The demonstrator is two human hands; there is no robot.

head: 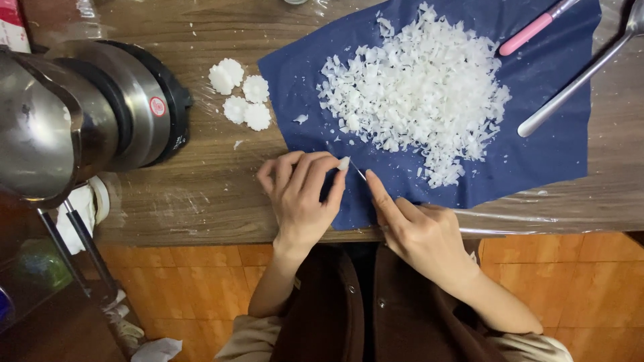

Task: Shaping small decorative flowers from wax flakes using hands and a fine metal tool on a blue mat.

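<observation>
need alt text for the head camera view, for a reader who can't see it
Two bare hands work at a wooden table's edge: the left hand pinches a small white waxy chip while the right hand holds a thin blade to it. Beyond lie a dark blue cloth piled with white shavings and four white flower-shaped pieces.

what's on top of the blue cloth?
On the blue cloth: a heap of white flakes, a pink-handled tool, part of a metal spoon. Cloth beneath the heap is hidden.

Wooden table (pixel 201 188), blue cloth (pixel 557 147), four white flower-shaped pieces (pixel 239 95), steel pot (pixel 80 114), clear plastic film (pixel 537 214)
</observation>
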